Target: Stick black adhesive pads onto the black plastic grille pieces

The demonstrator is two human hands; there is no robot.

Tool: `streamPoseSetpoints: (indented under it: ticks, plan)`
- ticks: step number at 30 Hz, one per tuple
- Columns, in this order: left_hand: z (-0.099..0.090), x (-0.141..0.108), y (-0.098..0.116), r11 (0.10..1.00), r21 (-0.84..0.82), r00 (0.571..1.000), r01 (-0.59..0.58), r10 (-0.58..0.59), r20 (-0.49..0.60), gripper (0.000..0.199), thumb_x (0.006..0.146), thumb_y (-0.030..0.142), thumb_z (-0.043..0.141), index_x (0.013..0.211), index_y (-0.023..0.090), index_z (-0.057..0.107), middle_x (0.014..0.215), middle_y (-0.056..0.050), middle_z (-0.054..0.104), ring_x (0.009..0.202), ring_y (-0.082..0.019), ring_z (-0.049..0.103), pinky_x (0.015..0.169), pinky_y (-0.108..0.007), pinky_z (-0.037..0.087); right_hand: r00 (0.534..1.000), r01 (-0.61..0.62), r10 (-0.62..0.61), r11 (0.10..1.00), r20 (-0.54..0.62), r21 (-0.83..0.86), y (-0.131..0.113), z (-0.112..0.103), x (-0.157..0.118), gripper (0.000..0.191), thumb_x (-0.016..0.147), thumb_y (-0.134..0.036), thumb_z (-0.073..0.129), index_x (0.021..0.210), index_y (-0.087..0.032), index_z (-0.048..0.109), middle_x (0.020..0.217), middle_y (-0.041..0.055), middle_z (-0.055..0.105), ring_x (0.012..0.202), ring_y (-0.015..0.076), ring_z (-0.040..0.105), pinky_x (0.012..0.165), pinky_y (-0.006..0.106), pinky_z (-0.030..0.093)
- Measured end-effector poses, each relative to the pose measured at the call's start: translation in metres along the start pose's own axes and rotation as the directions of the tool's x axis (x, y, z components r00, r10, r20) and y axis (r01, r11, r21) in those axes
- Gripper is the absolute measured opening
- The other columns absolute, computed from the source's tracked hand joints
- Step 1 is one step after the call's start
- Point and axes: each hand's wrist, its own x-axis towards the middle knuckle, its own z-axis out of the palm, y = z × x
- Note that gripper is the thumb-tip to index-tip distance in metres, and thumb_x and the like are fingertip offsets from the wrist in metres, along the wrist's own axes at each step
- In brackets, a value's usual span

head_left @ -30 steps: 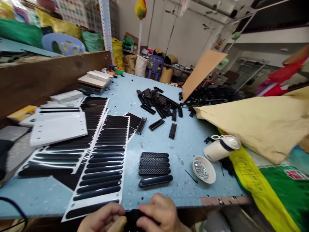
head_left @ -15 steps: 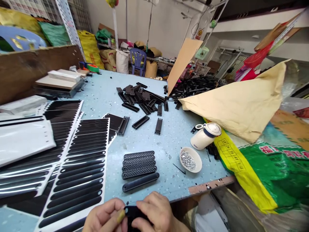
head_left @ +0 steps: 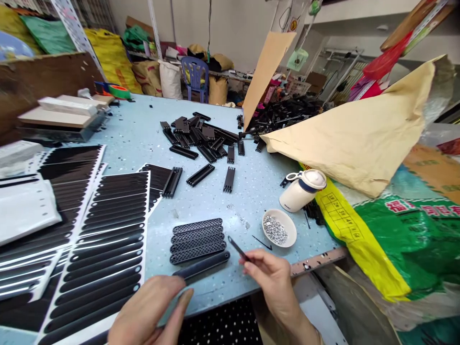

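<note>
My right hand (head_left: 269, 273) pinches a thin black strip (head_left: 237, 248) that points up and to the left, over the table's front part. Lower left, my left hand (head_left: 151, 311) has its thumb apart from its curled fingers, with nothing visible between them. Its fingertips are at the left end of a smooth black bar (head_left: 204, 265); whether they touch it is unclear. Just beyond that bar lie several black lattice-patterned bars (head_left: 197, 239) side by side. A white bowl (head_left: 279, 228) of small shiny pieces stands to the right, beside a white jug (head_left: 302, 191).
Sheets of black strips (head_left: 97, 239) cover the table's left side. A pile of black parts (head_left: 201, 136) lies further back. Brown paper (head_left: 345, 139) and a green and yellow sack (head_left: 381, 239) are on the right. The table edge (head_left: 316, 261) runs close to my right hand.
My hands have moved apart. My right hand has moved right and forward and now holds the thin strip; the black piece between both hands is no longer seen there. The camera view has shifted.
</note>
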Motion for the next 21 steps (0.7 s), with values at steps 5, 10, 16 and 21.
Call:
streamPoseSetpoints:
  ticks: [5,10,16,21]
  plan:
    - [0.034,0.025,-0.007,0.931,0.137,0.937,-0.338,0.319,0.143,0.010,0.081,0.010,0.064,0.086,0.019,0.065,0.081,-0.007,0.071,0.074,-0.022,0.063,0.070,-0.035,0.047,0.992,-0.123,0.127,0.975,-0.007,0.186,0.018,0.014,0.018,0.019,0.080,-0.033,0.074,0.090,-0.017,0.071,0.092,0.0106,0.077,0.086,0.0236,0.073,0.073,0.035,0.060]
    - [0.045,0.023,-0.012,0.893,0.219,0.913,-0.392,0.349,0.210,0.010,0.083,0.010,0.061,0.091,0.016,0.065,0.081,-0.008,0.070,0.074,-0.023,0.061,0.067,-0.037,0.045,0.992,-0.123,0.120,0.982,0.034,0.143,0.015,0.018,0.015,0.017,0.079,-0.031,0.074,0.087,-0.016,0.071,0.088,0.0094,0.077,0.080,0.0217,0.073,0.074,0.034,0.059]
    - [0.052,0.021,-0.016,0.865,0.190,0.869,-0.464,0.404,0.286,0.030,0.085,0.007,0.059,0.113,0.015,0.063,0.098,-0.012,0.073,0.087,-0.025,0.065,0.076,-0.039,0.049,0.989,-0.144,0.136,0.980,0.064,0.136,0.015,0.013,0.011,0.015,0.081,-0.030,0.071,0.088,-0.017,0.070,0.083,0.0065,0.076,0.080,0.0204,0.072,0.074,0.031,0.058]
    - [0.060,0.024,-0.014,0.866,0.136,0.848,-0.482,0.422,0.321,0.026,0.090,0.009,0.054,0.115,0.010,0.062,0.099,-0.014,0.072,0.082,-0.023,0.065,0.071,-0.038,0.052,0.989,-0.142,0.134,0.981,0.065,0.134,0.018,0.012,0.010,0.014,0.082,-0.029,0.071,0.089,-0.017,0.070,0.082,0.0061,0.075,0.080,0.0202,0.071,0.074,0.031,0.057]
